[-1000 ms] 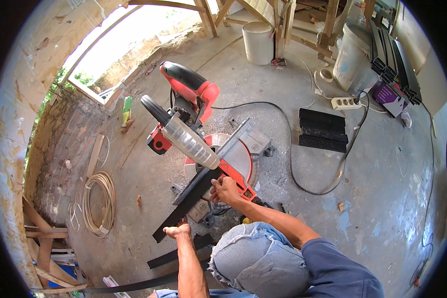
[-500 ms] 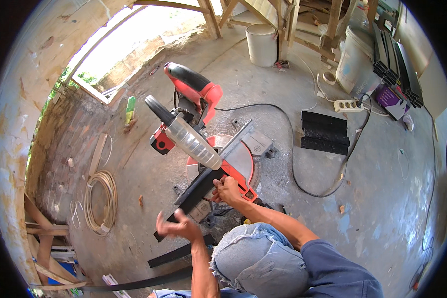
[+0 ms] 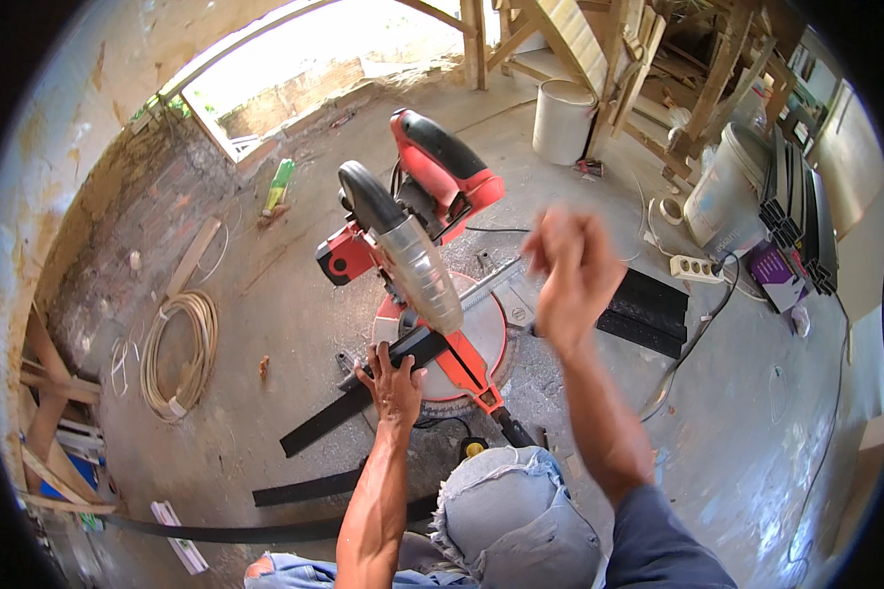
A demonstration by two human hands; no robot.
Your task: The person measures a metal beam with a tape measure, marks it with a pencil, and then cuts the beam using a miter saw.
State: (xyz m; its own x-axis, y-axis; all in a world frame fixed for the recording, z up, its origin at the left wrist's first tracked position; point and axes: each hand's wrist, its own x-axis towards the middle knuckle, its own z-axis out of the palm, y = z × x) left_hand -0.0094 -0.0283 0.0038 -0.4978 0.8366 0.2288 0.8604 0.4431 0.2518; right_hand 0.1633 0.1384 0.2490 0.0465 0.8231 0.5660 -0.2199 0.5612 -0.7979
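Observation:
A red and black mitre saw [image 3: 417, 231] stands on the concrete floor in front of me, its blade guard raised over the round red table [image 3: 481, 339]. A long black bar [image 3: 349, 402] lies across the saw table and runs down to the left. My left hand [image 3: 393, 378] presses on that bar next to the blade. My right hand [image 3: 572, 275] is raised in the air to the right of the saw, blurred, fingers loosely curled, holding nothing that I can see. My knee in worn denim [image 3: 516, 520] is at the bottom.
More black strips [image 3: 304, 486] lie on the floor at the lower left. A coil of pale hose [image 3: 182, 348] sits left. Black flat pieces [image 3: 648, 309], a power strip [image 3: 695, 267], white buckets [image 3: 563, 120] and stacked black profiles [image 3: 791, 211] are to the right and back.
My right hand left the front of the saw and rose up to the right. My left hand slid up the black bar to the saw table.

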